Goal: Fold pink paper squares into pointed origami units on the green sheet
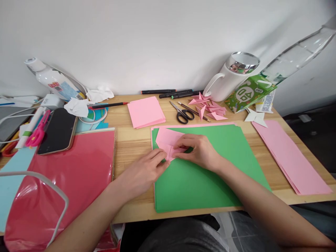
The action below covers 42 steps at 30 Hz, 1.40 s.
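A partly folded sheet of pink paper [168, 138] lies over the upper left part of a green paper stack [204, 185]. Two flaps of it come together at its lower corner. My left hand [145, 169] grips the lower left edge between thumb and fingers. On the other side, my right hand [201, 150] pinches the right edge, thumb below and fingers above. A stack of square pink paper [146, 111] sits just behind the fold. Black-handled scissors [182, 113] and a pencil [194, 111] lie behind the green stack.
Folded pink paper pieces [207, 105] are heaped near a white mug [228, 78] and a green carton [249, 92]. Pink strips [291, 157] lie at right. At left are a red paper pack [78, 175], a phone [58, 131], pink scissors [39, 129] and a white cable [59, 190].
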Each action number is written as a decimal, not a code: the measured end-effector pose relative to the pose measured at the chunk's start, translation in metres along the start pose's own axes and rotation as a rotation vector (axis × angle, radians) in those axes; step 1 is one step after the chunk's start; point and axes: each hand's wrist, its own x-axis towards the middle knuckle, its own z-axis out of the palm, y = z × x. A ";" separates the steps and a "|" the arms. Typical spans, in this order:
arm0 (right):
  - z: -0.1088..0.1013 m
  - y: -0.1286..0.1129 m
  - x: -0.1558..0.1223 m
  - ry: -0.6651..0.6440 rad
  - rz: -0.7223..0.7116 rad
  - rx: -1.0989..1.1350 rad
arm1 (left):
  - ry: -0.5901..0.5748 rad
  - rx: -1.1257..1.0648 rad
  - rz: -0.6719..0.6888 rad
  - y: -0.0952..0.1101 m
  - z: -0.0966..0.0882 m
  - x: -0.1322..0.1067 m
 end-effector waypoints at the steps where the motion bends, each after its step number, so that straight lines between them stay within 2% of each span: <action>1: 0.000 0.000 0.000 0.001 0.004 0.000 | -0.002 0.007 0.003 0.000 0.000 0.000; 8: 0.000 -0.004 0.001 -0.003 0.018 -0.015 | -0.027 0.034 -0.010 0.002 0.001 0.000; 17: 0.001 -0.003 0.000 0.002 -0.018 -0.062 | 0.013 0.063 0.040 0.002 0.006 0.000; 26: 0.002 -0.003 0.001 0.022 -0.033 -0.046 | -0.009 0.021 -0.005 0.001 0.010 0.000; 37: 0.002 -0.004 0.001 0.023 -0.026 -0.055 | 0.024 0.022 0.034 -0.002 0.010 -0.002; 42: 0.001 -0.004 0.001 0.027 -0.029 -0.054 | 0.045 -0.063 0.023 -0.004 0.009 -0.001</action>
